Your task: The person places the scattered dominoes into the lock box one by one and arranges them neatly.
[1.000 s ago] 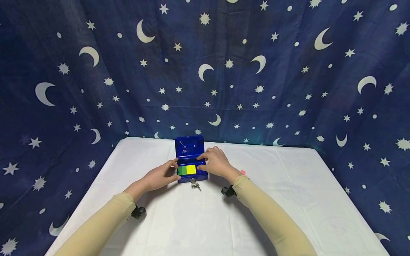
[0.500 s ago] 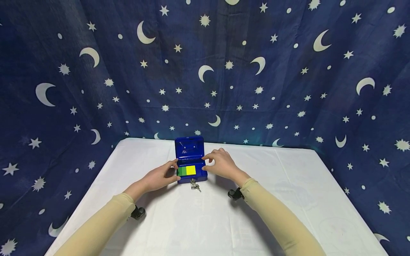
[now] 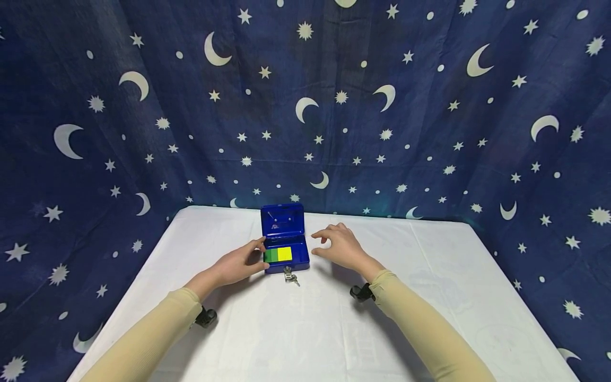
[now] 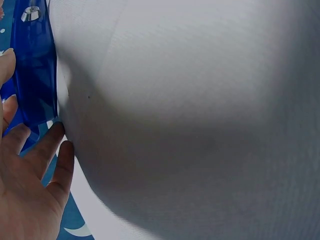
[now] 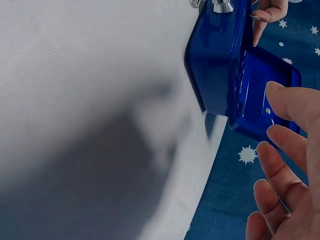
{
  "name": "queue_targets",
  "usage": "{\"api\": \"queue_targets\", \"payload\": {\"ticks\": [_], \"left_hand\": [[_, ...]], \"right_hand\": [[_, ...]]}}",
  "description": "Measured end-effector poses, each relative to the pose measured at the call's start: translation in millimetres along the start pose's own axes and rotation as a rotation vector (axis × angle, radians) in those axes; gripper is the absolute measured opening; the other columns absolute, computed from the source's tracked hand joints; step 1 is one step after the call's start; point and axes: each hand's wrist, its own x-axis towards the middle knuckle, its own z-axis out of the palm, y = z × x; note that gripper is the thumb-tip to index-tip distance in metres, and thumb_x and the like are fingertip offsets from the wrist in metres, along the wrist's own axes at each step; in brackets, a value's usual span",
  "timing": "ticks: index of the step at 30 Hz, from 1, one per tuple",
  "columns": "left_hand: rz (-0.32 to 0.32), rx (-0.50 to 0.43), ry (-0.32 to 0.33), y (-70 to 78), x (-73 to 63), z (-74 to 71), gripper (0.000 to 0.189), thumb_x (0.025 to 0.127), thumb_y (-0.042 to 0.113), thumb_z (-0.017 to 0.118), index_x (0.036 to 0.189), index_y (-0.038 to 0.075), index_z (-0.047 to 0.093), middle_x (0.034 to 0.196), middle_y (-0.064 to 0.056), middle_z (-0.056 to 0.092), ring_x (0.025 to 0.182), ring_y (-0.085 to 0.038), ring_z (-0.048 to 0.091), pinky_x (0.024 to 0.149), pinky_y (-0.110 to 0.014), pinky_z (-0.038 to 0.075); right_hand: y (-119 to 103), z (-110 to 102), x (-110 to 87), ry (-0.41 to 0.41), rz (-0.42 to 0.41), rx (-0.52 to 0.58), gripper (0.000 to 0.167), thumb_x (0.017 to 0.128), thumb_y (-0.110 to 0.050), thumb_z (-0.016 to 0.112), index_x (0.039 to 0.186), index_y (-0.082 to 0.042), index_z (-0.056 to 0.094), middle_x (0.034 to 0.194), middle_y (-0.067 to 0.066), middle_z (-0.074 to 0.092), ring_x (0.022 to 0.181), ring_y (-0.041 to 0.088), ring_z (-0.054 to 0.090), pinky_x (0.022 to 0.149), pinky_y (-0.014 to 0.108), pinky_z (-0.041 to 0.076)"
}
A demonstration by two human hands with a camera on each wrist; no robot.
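A small blue metal cash box (image 3: 299,261) stands on the table with its lid (image 3: 284,228) raised at the back. Within it, at the left, lie a yellow square piece (image 3: 284,253) and a green piece (image 3: 271,255) in two shades. My left hand (image 3: 238,261) holds the box at its left end, thumb by the front corner and forefinger by the back one. Just off the right end, my right hand (image 3: 341,247) hovers with fingers loosely bent and nothing between them. In the right wrist view, that hand's thumb (image 5: 290,100) is near the lid.
Keys (image 3: 291,277) hang from the lock on the box's front. White cloth (image 3: 305,329) covers the table. Behind it hangs a dark blue curtain (image 3: 267,106) with moons and stars, close to the lid.
My right hand has drawn back to the right, away from the inside of the box. A pink scrap by the right wrist is out of sight now. My left hand stays put.
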Motion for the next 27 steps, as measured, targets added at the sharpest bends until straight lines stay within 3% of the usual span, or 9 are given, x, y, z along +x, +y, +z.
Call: {"api": "queue_targets", "payload": {"ticks": [7,15,20,27], "left_hand": [[0.007,-0.001,-0.002,0.3,-0.3,-0.6,0.071,0.095,0.059,0.062,0.151,0.02,0.042,0.162,-0.002,0.036,0.144,-0.03,0.04,0.111,-0.058,0.036],[0.017,0.0,-0.003,0.5,-2.1,-1.2,0.081,0.096,0.055,0.064,0.159,0.018,0.03,0.149,0.0,0.051,0.143,-0.028,0.042,0.111,-0.056,0.036],[0.019,0.001,0.001,1.3,-1.7,-0.7,0.069,0.096,0.055,0.064,0.151,0.018,0.042,0.156,-0.001,0.044,0.144,-0.028,0.041,0.11,-0.057,0.037],[0.018,0.003,0.004,1.8,-1.4,-1.1,0.068,0.096,0.054,0.064,0.15,0.018,0.044,0.159,-0.002,0.041,0.144,-0.028,0.041,0.11,-0.057,0.036]], "right_hand": [[13,-4,-10.3,0.001,0.043,0.029,0.043,0.086,-0.04,0.08,0.125,-0.023,0.073,0.098,-0.006,0.064,0.096,0.018,0.048,0.089,0.042,0.04],[28,-8,-20.7,-0.003,0.071,0.032,0.043,0.088,-0.041,0.078,0.126,-0.024,0.072,0.101,-0.004,0.065,0.099,0.02,0.049,0.091,0.045,0.04],[38,-10,-28.0,-0.01,0.08,0.03,0.046,0.087,-0.04,0.078,0.128,-0.019,0.072,0.104,0.0,0.067,0.101,0.023,0.051,0.091,0.048,0.04],[56,-12,-40.3,-0.022,0.116,-0.002,0.048,0.087,-0.043,0.078,0.129,-0.02,0.071,0.108,0.0,0.067,0.103,0.023,0.052,0.093,0.049,0.04]]}}
